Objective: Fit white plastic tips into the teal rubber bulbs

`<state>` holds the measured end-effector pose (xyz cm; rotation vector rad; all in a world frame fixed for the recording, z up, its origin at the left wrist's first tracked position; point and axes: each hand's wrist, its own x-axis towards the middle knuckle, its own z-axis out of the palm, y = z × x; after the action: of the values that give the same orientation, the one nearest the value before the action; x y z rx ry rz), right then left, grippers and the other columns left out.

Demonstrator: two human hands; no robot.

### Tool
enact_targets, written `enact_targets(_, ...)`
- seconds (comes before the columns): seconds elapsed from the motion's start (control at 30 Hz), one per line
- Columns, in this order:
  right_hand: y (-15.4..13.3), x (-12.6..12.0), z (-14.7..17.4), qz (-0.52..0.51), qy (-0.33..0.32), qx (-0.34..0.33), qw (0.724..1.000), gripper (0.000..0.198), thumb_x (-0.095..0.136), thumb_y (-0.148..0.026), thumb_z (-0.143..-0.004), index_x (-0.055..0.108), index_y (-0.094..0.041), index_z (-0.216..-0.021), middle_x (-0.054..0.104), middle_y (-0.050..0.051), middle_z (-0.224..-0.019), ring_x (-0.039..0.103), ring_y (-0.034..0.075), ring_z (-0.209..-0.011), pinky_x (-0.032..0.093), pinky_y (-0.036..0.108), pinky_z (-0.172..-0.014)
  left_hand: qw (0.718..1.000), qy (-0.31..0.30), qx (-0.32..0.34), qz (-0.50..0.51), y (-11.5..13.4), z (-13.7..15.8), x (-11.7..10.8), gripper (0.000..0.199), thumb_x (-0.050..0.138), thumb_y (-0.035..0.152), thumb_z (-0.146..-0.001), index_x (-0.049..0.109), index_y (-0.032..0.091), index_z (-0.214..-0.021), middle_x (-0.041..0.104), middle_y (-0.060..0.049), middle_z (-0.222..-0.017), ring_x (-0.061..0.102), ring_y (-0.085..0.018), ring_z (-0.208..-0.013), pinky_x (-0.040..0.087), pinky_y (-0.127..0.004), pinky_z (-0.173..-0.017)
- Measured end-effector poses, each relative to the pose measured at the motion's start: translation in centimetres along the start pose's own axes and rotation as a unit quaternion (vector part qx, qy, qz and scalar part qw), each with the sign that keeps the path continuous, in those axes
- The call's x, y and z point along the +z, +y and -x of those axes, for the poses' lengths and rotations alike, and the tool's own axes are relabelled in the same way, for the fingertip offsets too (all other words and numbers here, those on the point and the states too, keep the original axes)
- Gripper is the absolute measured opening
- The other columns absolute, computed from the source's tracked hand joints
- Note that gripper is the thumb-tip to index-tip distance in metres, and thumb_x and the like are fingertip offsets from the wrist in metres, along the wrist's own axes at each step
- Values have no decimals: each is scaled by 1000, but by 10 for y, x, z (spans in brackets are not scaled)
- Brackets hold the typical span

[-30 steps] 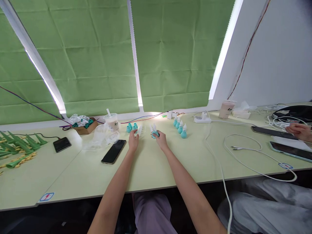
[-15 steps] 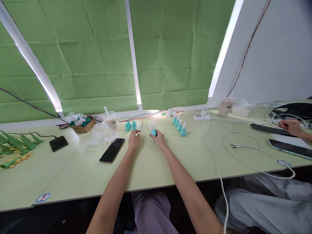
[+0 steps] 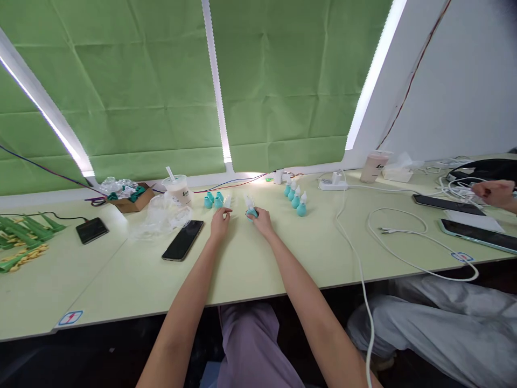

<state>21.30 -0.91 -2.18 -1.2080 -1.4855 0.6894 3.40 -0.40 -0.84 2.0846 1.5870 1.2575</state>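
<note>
left hand (image 3: 220, 225): outstretched, fingers loosely curled | right hand (image 3: 262, 220): outstretched, fingers closed

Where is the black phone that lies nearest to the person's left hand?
In the head view, the black phone lies flat on the table, left of the left hand, before the crumpled clear plastic.

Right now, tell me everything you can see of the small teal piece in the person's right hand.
The teal bulb is a small rounded piece, rubbery or plastic by its look, topped by a pale, translucent pointed nozzle that stands roughly upright. The right hand grips it around its lower part, at or just above the pale green table; whether it touches the surface cannot be told. It resembles the four standing bulbs to its right. Finer detail is too small to make out.
</note>
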Motion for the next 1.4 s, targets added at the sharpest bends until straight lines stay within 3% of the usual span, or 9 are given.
enact_targets(0.1,-5,-7,0,21,50,4,998,20,61,-25,-73,64,-21,-92,68,2,-91,59,19,-84,44,31,-83,1000,-3,-1,-4,-2,-1,0,23,40,20,-81,61,20,-91,64,-9,-105,59,-22,-99,49,-35,-80)
enact_targets(0.2,-14,-23,4,86,198,7,976,31,58,-28,-76,60,-18,-106,63,9,-108,54,22,-101,40,34,-91,1000,5,-2,2,-5,-3,1,22,41,19,-82,61,19,-90,64,-8,-103,60,-21,-97,47,-36,-85)
enact_targets(0.3,-22,-47,10,158,361,103,913,39,50,-32,-83,54,-15,-118,50,18,-126,42,30,-120,35,44,-96,1000,15,-4,11,-8,-5,1,21,43,18,-82,62,19,-89,65,-7,-102,61,-21,-96,46,-35,-87)
enact_targets(0.43,-24,-74,21,145,458,300,824,42,39,-29,-86,49,-17,-126,42,21,-132,37,36,-122,33,51,-90,1000,13,-5,6,-10,-7,2,20,43,18,-81,62,20,-88,65,-8,-102,60,-21,-97,46,-34,-84)
enact_targets(0.5,-22,-79,24,128,467,332,809,42,37,-22,-84,50,-18,-124,42,20,-133,37,36,-121,32,50,-91,1000,8,-4,4,-10,-8,2,21,43,18,-81,62,19,-89,64,-8,-103,60,-21,-96,47,-33,-82)
enact_targets(0.63,-17,-82,26,141,446,331,820,51,31,-13,-82,42,-18,-131,42,22,-135,34,36,-125,28,51,-92,1000,3,7,1,-10,-9,1,21,42,17,-82,62,19,-89,64,-8,-102,60,-21,-95,47,-32,-80)
enact_targets(0.77,-11,-87,24,173,450,318,817,56,29,-13,-83,30,-16,-139,49,24,-129,41,34,-120,28,50,-91,1000,-4,8,-5,-11,-8,2,21,43,18,-82,62,19,-88,64,-8,-101,60,-21,-94,48,-31,-77)
enact_targets(1.03,-4,-93,21,235,421,313,818,45,32,-10,-80,48,-19,-121,58,19,-119,46,31,-115,26,49,-92,1000,-22,6,-20,-14,-7,5,22,42,20,-83,62,20,-91,63,-7,-102,59,-21,-95,48,-32,-78)
enact_targets(1.4,0,-92,18,163,476,322,802,47,39,-7,-73,42,-21,-118,58,11,-122,50,24,-115,26,43,-100,998,-51,15,-37,-16,-7,8,21,42,18,-82,61,21,-90,63,-5,-101,59,-18,-93,47,-31,-79)
